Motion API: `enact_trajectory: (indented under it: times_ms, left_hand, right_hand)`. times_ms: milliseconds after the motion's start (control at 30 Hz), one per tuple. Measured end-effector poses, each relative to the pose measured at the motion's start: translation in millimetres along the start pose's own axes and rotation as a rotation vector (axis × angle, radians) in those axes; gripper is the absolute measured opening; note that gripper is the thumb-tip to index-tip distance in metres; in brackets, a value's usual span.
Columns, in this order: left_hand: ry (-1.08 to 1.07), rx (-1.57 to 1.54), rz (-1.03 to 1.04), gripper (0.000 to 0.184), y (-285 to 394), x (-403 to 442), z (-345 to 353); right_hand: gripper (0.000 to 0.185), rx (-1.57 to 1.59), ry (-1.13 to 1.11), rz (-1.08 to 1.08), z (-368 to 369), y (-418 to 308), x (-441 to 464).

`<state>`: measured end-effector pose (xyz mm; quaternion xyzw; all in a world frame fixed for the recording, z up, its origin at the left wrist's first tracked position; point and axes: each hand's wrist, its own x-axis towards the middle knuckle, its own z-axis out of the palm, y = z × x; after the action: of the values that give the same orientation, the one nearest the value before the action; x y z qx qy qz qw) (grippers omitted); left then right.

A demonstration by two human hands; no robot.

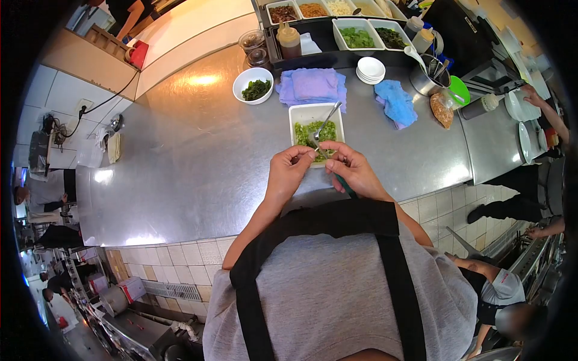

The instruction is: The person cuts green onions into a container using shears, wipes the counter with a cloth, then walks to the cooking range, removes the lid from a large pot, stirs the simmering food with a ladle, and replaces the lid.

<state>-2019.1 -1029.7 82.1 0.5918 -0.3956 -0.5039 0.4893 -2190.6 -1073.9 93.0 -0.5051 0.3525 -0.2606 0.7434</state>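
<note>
Green-handled tool [344, 183] grasped in right hand [351, 168]; left hand [288, 171] pinched near its tip, over chopped greens [302, 136].

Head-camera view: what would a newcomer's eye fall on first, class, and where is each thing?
Likely the left hand and right hand first, close together over the near end of a white container of chopped greens at the centre, a green-handled tool in the right grip. Next, the folded purple towels just behind the container and, farther right on the steel counter, the bright blue cloth.
</note>
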Motion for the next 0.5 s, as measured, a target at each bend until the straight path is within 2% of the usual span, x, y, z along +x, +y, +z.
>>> enact_trajectory:
  times_ms: [267, 500]
  left_hand:
    - [-0.019, 0.004, 0.028, 0.016, 1.1, 1.0, -0.8]
    - [-0.009, 0.026, 0.017, 0.015, 1.4, 0.3, -1.0]
  right_hand:
    - [0.034, -0.007, -0.048, 0.000, 0.8, 1.4, 1.2]
    - [0.035, -0.009, 0.032, -0.012, -1.6, -0.6, -0.5]
